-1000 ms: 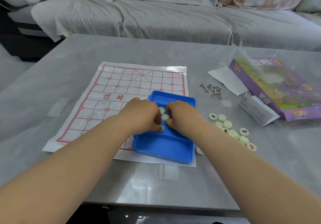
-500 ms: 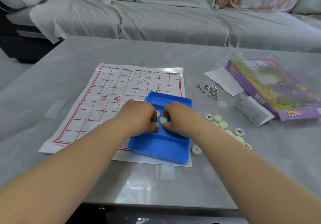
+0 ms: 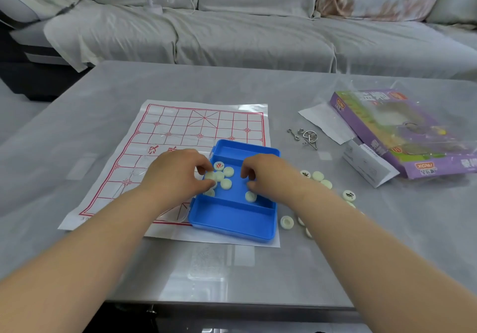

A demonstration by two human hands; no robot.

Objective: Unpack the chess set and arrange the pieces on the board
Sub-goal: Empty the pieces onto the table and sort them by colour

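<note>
The grey table (image 3: pixel 77 126) has the board (image 3: pixel 180 126) spread flat on it, and no pieces stand on its lines yet. A purple box (image 3: pixel 374 126) lies far off to the right. The blue box (image 3: pixel 232 225) sits open on the near right corner of the board, and both hands are inside it. A moment ago the 2 hands were pressed close together over the middle of the box and hid almost all that was in it. Now they have moved apart. The left hand (image 3: pixel 178 175) is at the left side of the box, and its curled thumb and fingers pinch 1 of the pieces (image 3: pixel 226 183) there. The right hand (image 3: pixel 271 175) has slid to the right side, with its fingers curled in. I cannot tell if it holds a piece. With the gap open, about 6 pieces show in the box, and 1 has a red mark (image 3: pixel 219 165) facing up. More loose pieces (image 3: pixel 318 176) lie on the table just right of the box. Small metal rings (image 3: pixel 308 136) lie further back. It looks like the unpacking is half done, and the hands are picking the last pieces out so they can go on the board.
</note>
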